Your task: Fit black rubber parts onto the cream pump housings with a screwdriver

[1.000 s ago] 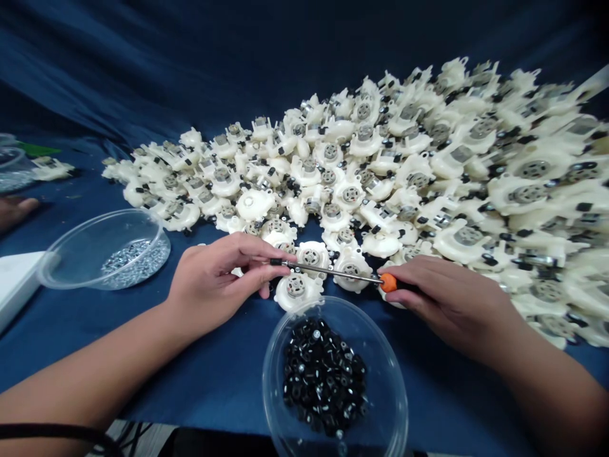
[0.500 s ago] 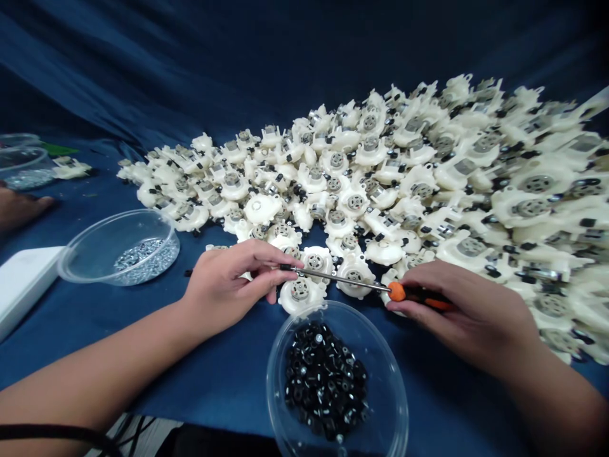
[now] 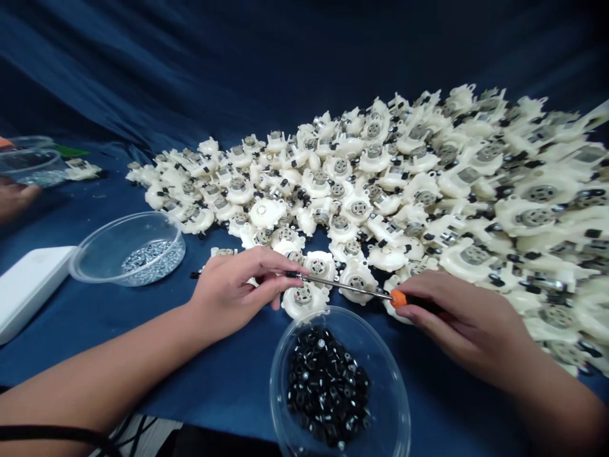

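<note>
I read the right hand (image 3: 461, 324) closed on a screwdriver (image 3: 347, 287), its orange handle partly hidden. The left hand (image 3: 233, 292) pinches the steel shaft's far end, fingers hiding the tip, above white plastic housings (image 3: 304, 301).

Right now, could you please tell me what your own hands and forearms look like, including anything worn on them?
The left hand and right hand are bare, with no gloves, and neither shows a ring or watch. The left forearm and right forearm show no sleeves. A thin black cord crosses near the bottom edge of the view, over the left forearm.
</note>
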The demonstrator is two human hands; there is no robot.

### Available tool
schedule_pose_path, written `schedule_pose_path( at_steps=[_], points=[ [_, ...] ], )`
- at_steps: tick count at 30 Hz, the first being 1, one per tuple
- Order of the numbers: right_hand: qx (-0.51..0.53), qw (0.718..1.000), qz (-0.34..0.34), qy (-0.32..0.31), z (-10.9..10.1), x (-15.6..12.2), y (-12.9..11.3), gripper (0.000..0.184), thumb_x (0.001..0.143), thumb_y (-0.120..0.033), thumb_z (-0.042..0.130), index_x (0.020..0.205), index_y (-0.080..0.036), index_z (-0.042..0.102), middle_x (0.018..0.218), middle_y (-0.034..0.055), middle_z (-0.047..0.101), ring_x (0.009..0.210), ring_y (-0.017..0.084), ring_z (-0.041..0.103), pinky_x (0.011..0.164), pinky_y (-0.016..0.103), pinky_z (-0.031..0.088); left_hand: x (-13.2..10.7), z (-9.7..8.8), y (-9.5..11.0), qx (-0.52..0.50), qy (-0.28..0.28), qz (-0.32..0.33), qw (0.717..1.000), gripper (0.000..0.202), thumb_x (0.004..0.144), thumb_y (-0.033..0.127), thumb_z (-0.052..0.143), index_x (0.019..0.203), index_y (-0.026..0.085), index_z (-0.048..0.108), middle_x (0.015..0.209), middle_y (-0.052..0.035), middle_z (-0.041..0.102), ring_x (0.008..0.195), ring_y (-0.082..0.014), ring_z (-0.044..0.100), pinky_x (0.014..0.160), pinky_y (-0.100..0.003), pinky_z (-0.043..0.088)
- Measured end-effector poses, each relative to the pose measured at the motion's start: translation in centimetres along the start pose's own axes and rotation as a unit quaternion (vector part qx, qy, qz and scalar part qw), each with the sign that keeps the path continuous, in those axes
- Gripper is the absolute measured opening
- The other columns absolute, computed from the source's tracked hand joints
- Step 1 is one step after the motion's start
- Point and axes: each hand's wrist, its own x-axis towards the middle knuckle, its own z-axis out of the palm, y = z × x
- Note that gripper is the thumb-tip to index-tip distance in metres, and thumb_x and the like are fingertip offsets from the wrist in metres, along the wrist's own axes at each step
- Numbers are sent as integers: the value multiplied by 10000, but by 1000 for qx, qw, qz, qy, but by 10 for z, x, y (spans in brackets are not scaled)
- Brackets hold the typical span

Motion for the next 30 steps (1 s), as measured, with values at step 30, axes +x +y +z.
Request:
schedule_pose_path(
  at_steps=[30],
  points=[
    [-39, 999, -9, 26, 1, -3, -1, 199, 1266, -494, 730, 1298, -298, 738, 1063, 60, 865, 840, 213, 867, 792, 310, 727, 1, 4, 3, -18, 6, -79, 997, 132, 1117, 136, 962, 1206, 218, 909, 1098, -26, 990, 604, -104, 871, 629, -158, 701]
  ],
)
